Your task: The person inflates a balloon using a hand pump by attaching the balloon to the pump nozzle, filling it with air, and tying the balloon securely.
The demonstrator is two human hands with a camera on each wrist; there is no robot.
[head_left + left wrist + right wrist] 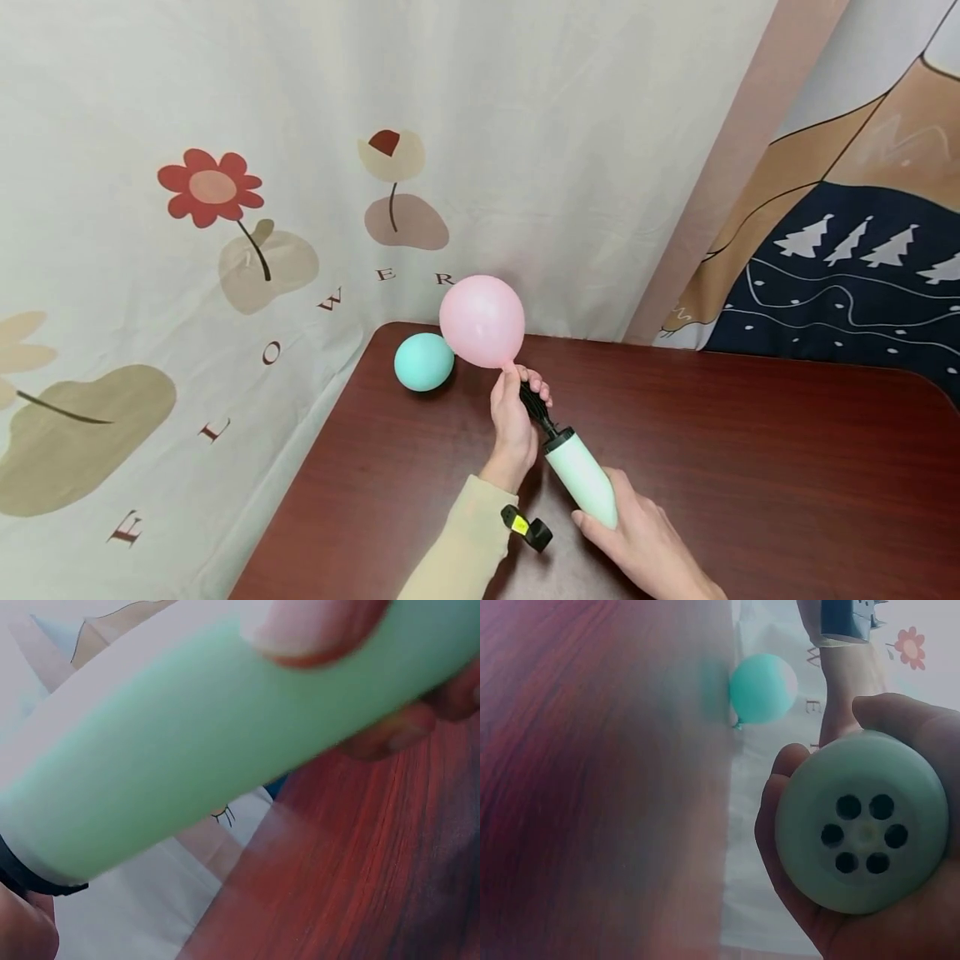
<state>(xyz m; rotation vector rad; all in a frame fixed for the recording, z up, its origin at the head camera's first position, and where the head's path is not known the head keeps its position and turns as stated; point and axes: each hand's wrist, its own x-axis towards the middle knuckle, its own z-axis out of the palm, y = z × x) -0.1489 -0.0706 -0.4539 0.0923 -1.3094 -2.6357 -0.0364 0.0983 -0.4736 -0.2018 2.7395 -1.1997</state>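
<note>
A round, inflated pink balloon [482, 322] stands above my left hand [515, 421], its neck pinched between thumb and fingers at the black nozzle end [534, 403] of a balloon pump. My right hand [637, 533] grips the pump's pale green body [581, 477], the thumb along one side and the fingers round the other. In the right wrist view the pump's round end [866, 881] faces the camera, with a ring of several dark holes. The left wrist view shows the green barrel [195, 742] close up, with right-hand fingertips on it. The balloon's mouth is hidden by my left hand.
A smaller, tied turquoise balloon [423, 363] rests on the dark red-brown wooden table [750, 450], left of the pink one. Patterned curtains [562, 167] hang right behind the table's back and left edges. A black wrist camera [527, 528] sits on my left sleeve.
</note>
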